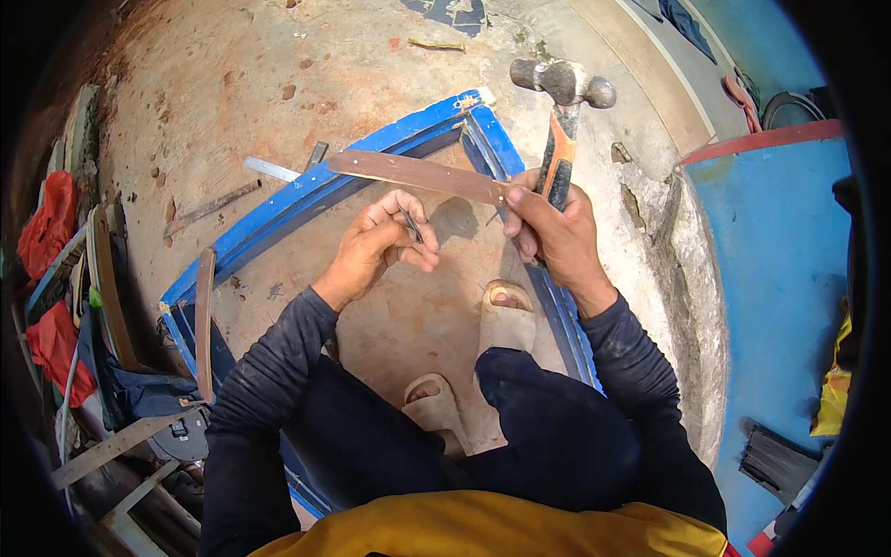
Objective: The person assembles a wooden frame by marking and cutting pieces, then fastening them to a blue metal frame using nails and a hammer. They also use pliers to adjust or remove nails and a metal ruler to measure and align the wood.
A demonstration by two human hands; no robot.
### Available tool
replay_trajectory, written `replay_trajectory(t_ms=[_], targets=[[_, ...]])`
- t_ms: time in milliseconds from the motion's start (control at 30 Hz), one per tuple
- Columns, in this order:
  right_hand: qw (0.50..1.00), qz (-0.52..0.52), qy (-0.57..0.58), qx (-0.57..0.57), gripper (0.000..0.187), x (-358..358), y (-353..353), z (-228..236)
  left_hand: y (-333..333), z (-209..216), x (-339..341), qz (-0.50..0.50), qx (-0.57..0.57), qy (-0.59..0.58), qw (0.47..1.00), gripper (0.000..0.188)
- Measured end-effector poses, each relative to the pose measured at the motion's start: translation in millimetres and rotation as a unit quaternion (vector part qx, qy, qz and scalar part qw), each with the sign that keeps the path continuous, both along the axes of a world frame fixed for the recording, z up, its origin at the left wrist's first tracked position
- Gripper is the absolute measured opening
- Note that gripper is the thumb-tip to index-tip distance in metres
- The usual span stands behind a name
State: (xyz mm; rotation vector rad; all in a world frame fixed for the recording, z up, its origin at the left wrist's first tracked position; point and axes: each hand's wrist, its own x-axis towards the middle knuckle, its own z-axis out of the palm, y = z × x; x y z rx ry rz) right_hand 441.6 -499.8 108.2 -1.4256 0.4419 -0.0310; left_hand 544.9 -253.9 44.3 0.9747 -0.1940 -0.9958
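Note:
My right hand (pixel 566 237) is closed round the black and orange handle of a ball-peen hammer (pixel 560 153), its metal head pointing up and away. Between the thumb and fingers of that same hand is one end of a flat brown wooden strip (pixel 418 174), which reaches left above the blue frame. Small dots, perhaps nail heads, show along the strip. My left hand (pixel 371 243) is raised just below the strip, with small dark nails (pixel 411 226) pinched in its fingers. Beneath both hands lies a blue wooden frame (pixel 278 209) on the ground.
Another brown strip (pixel 204 325) leans at the frame's left corner. Beyond the frame lie a metal-bladed tool (pixel 271 168) and a thin wood piece (pixel 213 207). Wood scraps and red cloth (pixel 60 348) pile up at left. A blue panel (pixel 780 306) stands at right, past broken concrete (pixel 687 306).

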Motion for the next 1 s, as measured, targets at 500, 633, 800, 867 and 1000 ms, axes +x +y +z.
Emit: replay_trajectory(t_ms=[500, 633, 800, 867, 1000], targets=[[0.977, -0.183, 0.106, -0.007, 0.014, -133.6, -47.7, -80.3, -156.9, -15.8, -90.3, -0.184, 0.130, -0.170, 0.959, 0.016], [0.979, -0.164, 0.120, -0.026, 0.014, -131.4, -54.0, -85.6, -158.9, -35.4, -86.1, -0.192, 0.149, -0.261, 0.934, 0.015], [0.973, -0.193, 0.129, 0.005, 0.013, -126.1, -63.8, -86.4, -135.9, -55.0, -66.5, -0.148, 0.080, 0.092, 0.982, 0.019], [0.971, -0.205, 0.121, 0.013, 0.014, -126.3, -69.4, -87.5, -116.7, -58.5, -58.6, -0.102, 0.091, 0.152, 0.979, 0.019], [0.963, -0.234, 0.135, -0.008, 0.016, -128.7, -78.0, -90.4, -103.2, -79.4, -53.6, -0.008, 0.146, 0.090, 0.985, 0.019]])
